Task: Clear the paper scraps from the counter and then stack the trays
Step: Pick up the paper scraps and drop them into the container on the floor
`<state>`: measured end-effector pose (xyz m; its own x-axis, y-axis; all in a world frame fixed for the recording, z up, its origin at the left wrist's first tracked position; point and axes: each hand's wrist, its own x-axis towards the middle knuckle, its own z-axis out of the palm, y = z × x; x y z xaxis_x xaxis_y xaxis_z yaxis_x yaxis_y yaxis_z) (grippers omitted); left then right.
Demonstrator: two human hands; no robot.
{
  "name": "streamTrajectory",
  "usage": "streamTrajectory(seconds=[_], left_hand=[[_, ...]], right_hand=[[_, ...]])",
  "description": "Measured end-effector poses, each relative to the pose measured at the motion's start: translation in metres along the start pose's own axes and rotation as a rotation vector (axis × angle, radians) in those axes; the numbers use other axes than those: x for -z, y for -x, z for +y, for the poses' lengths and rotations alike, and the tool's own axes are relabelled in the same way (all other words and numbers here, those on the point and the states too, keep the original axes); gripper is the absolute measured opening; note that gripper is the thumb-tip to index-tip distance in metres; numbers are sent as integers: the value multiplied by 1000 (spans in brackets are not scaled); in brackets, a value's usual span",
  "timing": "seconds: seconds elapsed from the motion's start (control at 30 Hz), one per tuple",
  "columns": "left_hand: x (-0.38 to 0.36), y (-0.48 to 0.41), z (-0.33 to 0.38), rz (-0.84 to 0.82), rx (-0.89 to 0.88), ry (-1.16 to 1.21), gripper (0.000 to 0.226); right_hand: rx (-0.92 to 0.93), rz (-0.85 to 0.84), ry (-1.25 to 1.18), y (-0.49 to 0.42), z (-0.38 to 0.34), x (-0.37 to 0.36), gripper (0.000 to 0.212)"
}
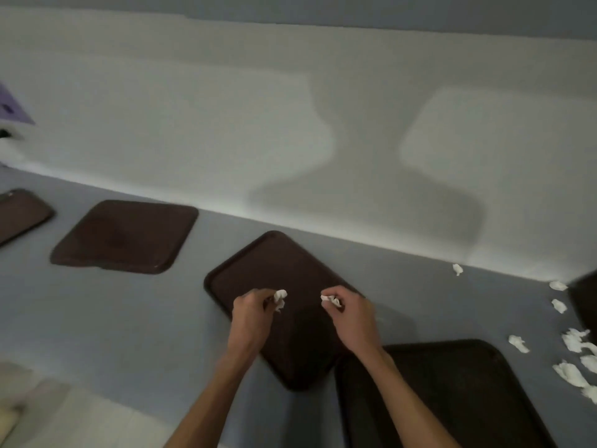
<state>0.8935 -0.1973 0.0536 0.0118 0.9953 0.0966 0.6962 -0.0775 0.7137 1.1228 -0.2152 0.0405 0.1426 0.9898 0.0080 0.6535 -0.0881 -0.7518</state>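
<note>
In the head view, both hands are held above the middle tray [274, 263], which lies askew on the grey counter [129, 318] with one corner turned toward the wall. The left hand [250, 313] is curled round a crumpled white paper scrap [280, 297], pinched at the fingertips. The right hand [352, 313] is likewise closed on a second scrap [330, 300]. The two hands are near one another but apart.

The loose scraps [575, 350] not yet gathered are all found to the right of the hands, well apart from them. They are strewn in a rough band that runs from the foot of the wall, where a single piece [457, 269] lies, toward the near edge of the counter. The right hand is the nearer of the two, so the reach is judged to fall to that side, across the near tray [452, 383] below the right forearm.

The scraps are seen as small, torn, crumpled white pieces, bright against the grey surface. They are thickest at the right edge of the picture, where some are cut off. Their number cannot be told exactly.

A left tray [126, 237] and a far-left tray [19, 211] are laid out separately, none yet stacked.
</note>
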Motion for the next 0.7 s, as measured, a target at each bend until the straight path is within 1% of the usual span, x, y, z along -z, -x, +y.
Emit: streamTrajectory(seconds=[0.1,0.23,0.33,0.57,0.7], left_hand=[[67,43,-42,105,57,-7,4],[154,105,-109,234,114,-66,32],[213,149,-166,303,168,-61,40],[325,219,-289,427,414,-68,35],[377,237,-357,483,531,-42,18]], right_hand=[[69,-63,-60,41,-64,-49,13],[134,-168,-145,91,-143,-122,12],[200,-234,-174,121,-195,-184,13],[280,-440,-182,162,-299,-324,12],[271,-581,-168,171,-348,-406,15]])
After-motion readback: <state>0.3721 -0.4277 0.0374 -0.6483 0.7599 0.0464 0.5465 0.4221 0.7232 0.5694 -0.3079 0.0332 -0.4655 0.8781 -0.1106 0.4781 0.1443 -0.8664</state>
